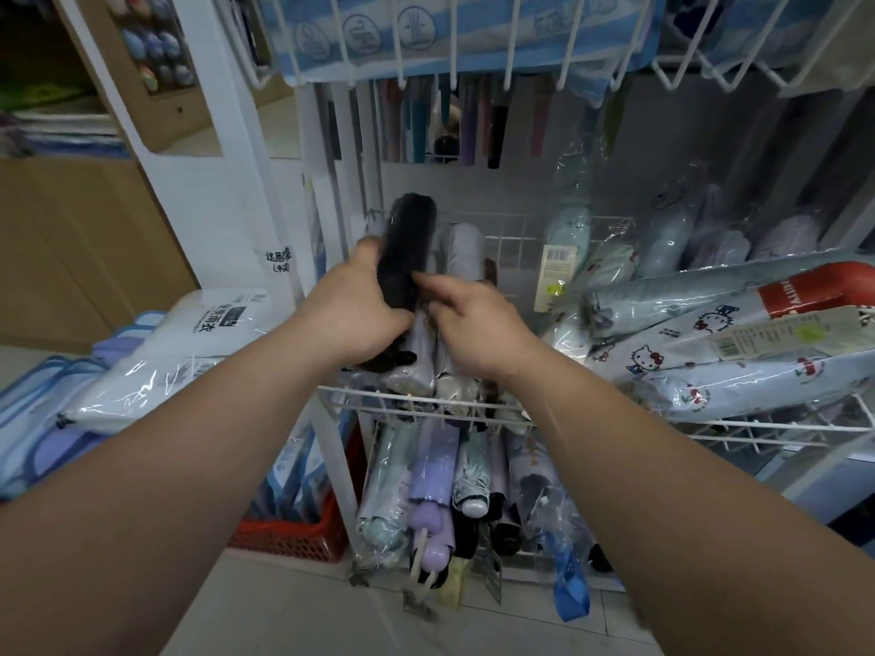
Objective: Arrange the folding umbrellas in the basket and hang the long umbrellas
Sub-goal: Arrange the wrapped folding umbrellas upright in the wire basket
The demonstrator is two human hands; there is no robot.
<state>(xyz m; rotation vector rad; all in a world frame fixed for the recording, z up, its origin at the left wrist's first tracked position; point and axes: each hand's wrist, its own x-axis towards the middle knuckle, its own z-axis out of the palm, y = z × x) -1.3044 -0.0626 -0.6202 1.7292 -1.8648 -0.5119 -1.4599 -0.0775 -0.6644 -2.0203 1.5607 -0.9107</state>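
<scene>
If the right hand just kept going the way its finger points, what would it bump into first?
Most likely the black folding umbrella. The right hand points up and to the left, its fingertip already at or nearly on that umbrella's side, which the left hand grips. Depth is unclear, so actual contact is uncertain.

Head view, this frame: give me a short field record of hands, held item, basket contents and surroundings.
left hand: left hand wrapped around the black folded umbrella, which is tilted up out of the basket
right hand: right hand touching the same umbrella's lower part, fingers on it
basket: white wire basket holding pale wrapped folding umbrellas
lower shelf: lilac folding umbrella among others
right side: cartoon-cat printed umbrellas in plastic sleeves
left side: red plastic crate on the floor
</scene>
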